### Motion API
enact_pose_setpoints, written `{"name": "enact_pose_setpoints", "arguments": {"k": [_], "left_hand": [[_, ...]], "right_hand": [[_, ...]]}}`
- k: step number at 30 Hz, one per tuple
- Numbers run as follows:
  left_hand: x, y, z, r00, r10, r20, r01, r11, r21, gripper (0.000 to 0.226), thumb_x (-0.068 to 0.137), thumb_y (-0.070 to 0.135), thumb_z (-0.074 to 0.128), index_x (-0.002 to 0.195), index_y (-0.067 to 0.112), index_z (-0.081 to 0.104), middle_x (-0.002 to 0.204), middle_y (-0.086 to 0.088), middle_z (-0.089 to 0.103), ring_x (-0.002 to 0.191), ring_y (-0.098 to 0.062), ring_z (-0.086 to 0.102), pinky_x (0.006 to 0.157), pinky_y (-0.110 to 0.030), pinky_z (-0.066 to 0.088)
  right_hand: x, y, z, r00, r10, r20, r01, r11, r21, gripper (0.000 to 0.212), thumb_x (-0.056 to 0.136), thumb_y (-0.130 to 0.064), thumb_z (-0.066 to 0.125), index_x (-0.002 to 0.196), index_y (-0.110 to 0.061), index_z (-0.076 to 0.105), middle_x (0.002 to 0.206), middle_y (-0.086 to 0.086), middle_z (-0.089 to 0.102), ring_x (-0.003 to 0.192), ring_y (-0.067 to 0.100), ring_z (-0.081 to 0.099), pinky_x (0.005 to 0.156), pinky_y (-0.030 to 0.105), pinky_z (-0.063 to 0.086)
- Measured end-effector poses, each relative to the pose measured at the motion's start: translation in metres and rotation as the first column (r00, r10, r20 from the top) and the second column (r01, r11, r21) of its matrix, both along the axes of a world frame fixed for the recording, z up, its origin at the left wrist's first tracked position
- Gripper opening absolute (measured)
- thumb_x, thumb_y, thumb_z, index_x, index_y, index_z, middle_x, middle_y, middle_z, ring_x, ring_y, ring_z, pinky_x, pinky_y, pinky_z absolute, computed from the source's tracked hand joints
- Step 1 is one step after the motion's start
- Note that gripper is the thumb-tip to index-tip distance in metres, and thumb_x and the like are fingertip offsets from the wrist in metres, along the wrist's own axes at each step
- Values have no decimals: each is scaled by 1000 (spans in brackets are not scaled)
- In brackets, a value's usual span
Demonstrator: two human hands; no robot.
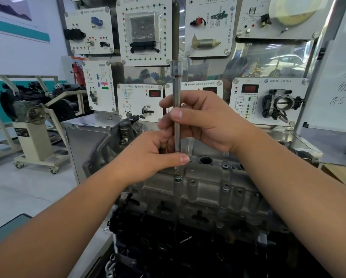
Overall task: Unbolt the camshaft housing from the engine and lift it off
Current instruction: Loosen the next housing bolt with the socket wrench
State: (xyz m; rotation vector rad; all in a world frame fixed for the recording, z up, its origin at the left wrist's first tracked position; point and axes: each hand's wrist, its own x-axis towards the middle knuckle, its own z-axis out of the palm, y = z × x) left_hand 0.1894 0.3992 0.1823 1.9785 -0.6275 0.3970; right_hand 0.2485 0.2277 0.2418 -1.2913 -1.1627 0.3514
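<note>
Steel extension bar (176,109) upright, tip on bolt (177,178) at housing (204,187) near edge. Right hand (206,119) pinches bar at 12 o'clock above left hand (148,157), fingers curled round lower shaft. Housing sits on engine (188,237).

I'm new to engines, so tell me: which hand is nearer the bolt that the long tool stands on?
Left. The left hand grips the extension bar low down, just above the bolt. The right hand holds the bar higher up, farther from it.
</note>
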Motion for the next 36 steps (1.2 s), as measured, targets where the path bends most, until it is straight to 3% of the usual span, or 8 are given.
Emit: {"name": "enact_pose_setpoints", "arguments": {"k": [3, 7, 10, 16, 21, 26, 31, 36], "left_hand": [[0, 1, 0, 1000, 10, -10, -10, 1000, 10, 36, 74, 43, 77, 104, 24, 75, 100, -6, 78, 98, -29, 73, 96, -47, 56], [-1, 6, 2, 997, -43, -66, 40, 999, -36, 14, 77, 32, 77, 90, 32, 78, 91, 4, 79, 89, -7, 73, 72, -18, 55], [-1, 8, 2, 995, -54, -85, 49, 997, -56, 13, 81, 16, 74, 87, 26, 77, 87, 1, 79, 83, -6, 73, 68, -16, 53], [1, -1, -1, 1000, -2, -27, 0, 997, -75, 42, 76, 27, 81, 114, 14, 70, 106, -16, 76, 103, -41, 70, 97, -51, 55], [-1, 1, 1, 998, 15, -61, -17, 999, -29, 30, 76, 35, 79, 105, 29, 76, 103, 2, 79, 101, -19, 74, 94, -30, 56], [-4, 5, 6, 988, -46, -146, 41, 999, -36, 12, 85, 19, 69, 95, 21, 74, 88, 3, 79, 82, -5, 71, 66, -17, 51], [-4, 1, 4, 997, -7, -82, 7, 1000, 2, 14, 82, 21, 73, 96, 17, 75, 88, 2, 78, 85, -9, 71, 82, -24, 56], [-4, -1, 4, 997, 21, -68, -19, 1000, 23, 26, 81, 26, 79, 106, 26, 74, 102, -2, 78, 97, -19, 74, 90, -27, 57]], "right_hand": [[0, 1, 0, 1000, -19, 1, 19, 1000, 13, 17, 86, -8, 69, 97, -7, 56, 81, 12, 77, 71, 22, 74, 63, 34, 60], [2, 0, 1, 1000, -10, -2, 11, 999, 31, 15, 85, -7, 69, 94, -2, 59, 83, 13, 77, 72, 23, 74, 65, 33, 61], [3, -1, 2, 1000, 9, -30, -8, 1000, 27, 11, 86, -4, 63, 97, -4, 65, 86, 13, 76, 75, 23, 74, 68, 34, 62], [1, 0, 1, 1000, -6, -8, 6, 1000, 7, 15, 90, -11, 62, 103, -8, 67, 89, 12, 77, 77, 23, 74, 69, 34, 61], [2, 1, 0, 1000, -24, 12, 24, 999, 28, 21, 85, -13, 70, 96, -10, 52, 84, 13, 77, 71, 21, 74, 63, 32, 60], [4, -1, 1, 1000, 0, -10, 0, 999, 35, 8, 89, -6, 63, 96, -6, 60, 85, 13, 76, 74, 22, 75, 64, 31, 61], [2, -3, 2, 998, 56, -32, -56, 998, 6, 18, 91, -8, 58, 106, -7, 68, 92, 12, 77, 79, 23, 74, 74, 35, 61], [-1, -1, 2, 1000, 10, -8, -10, 1000, 18, 17, 89, -9, 63, 105, -10, 58, 87, 13, 77, 73, 23, 74, 67, 34, 61]]}}
